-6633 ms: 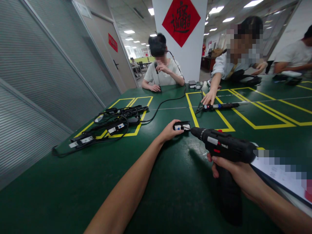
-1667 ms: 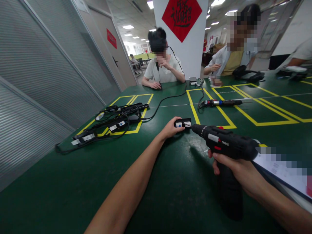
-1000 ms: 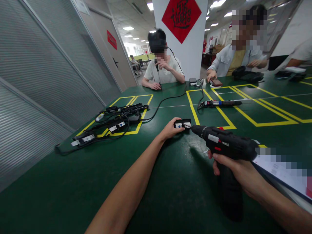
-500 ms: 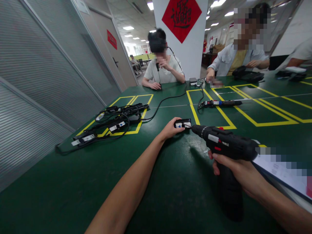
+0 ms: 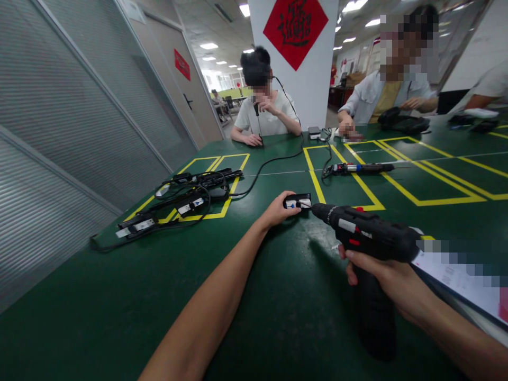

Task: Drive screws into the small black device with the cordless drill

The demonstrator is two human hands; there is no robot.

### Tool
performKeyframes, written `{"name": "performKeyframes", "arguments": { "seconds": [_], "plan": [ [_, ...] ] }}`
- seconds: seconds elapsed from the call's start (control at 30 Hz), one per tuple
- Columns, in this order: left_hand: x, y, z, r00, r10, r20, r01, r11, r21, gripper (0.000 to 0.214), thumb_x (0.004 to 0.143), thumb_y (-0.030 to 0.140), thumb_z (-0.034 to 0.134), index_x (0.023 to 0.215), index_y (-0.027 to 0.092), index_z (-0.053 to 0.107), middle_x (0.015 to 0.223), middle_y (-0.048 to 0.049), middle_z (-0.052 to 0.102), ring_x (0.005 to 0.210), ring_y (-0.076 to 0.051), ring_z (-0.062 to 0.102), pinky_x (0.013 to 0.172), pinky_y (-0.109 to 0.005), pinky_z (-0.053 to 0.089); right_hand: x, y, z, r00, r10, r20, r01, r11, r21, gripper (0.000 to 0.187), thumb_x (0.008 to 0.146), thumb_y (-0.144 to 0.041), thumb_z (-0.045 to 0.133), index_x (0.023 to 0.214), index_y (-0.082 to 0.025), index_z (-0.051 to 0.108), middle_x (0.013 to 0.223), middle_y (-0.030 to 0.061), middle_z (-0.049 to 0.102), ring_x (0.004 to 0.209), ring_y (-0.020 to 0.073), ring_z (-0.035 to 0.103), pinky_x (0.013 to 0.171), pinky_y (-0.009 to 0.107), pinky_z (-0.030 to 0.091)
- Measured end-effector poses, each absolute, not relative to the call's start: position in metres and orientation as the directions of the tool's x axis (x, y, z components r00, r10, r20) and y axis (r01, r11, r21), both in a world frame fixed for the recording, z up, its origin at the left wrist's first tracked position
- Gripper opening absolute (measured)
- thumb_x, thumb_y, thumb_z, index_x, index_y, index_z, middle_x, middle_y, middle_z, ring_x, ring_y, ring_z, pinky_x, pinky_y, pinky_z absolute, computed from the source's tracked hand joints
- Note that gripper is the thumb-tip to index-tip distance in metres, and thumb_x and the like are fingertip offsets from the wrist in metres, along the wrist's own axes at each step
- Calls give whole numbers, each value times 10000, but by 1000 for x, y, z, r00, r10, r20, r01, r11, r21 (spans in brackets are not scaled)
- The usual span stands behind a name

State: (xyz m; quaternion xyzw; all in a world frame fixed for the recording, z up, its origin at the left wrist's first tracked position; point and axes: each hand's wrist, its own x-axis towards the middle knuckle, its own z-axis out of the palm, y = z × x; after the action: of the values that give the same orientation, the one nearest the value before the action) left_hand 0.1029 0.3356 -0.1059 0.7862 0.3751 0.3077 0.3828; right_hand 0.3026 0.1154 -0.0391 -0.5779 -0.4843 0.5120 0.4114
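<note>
My left hand (image 5: 280, 209) is closed round the left end of a small black case (image 5: 304, 197) with white and blue parts inside, and holds it on the green table (image 5: 278, 307). My right hand (image 5: 377, 272) grips the handle of a black cordless drill (image 5: 367, 230) with red details. The drill points left, and the thin bit in its chuck reaches the open face of the case. Whether the bit sits on a screw is too small to tell.
Black cabled devices (image 5: 190, 196) lie on the left within yellow tape. A soldering-iron-like tool (image 5: 361, 168) rests beyond the drill. Papers (image 5: 456, 280) lie at the right. Across the table sit a person with a screwdriver (image 5: 259, 119) and a co-worker in a pale jacket (image 5: 363, 95).
My hands, the drill and the case show no visible movement. The co-worker's hand at the far right has shifted slightly.
</note>
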Motion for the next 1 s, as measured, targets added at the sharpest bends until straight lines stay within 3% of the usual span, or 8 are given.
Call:
{"name": "performKeyframes", "arguments": {
  "seconds": [1.0],
  "plan": [
    [102, 338, -110, 535, 817, 216, 351, -447, 823, 532, 681, 369, 640, 1145, 166, 474, 930, -35, 574, 765, -133, 547, 667, -241, 444, 307, 116, -46, -23, 981, -194, 109, -190, -976, 220, 857, -387, 521, 902, -196, 620, 627, -4, 611, 675, 182, 558, 657, 317, 368]
  ]
}}
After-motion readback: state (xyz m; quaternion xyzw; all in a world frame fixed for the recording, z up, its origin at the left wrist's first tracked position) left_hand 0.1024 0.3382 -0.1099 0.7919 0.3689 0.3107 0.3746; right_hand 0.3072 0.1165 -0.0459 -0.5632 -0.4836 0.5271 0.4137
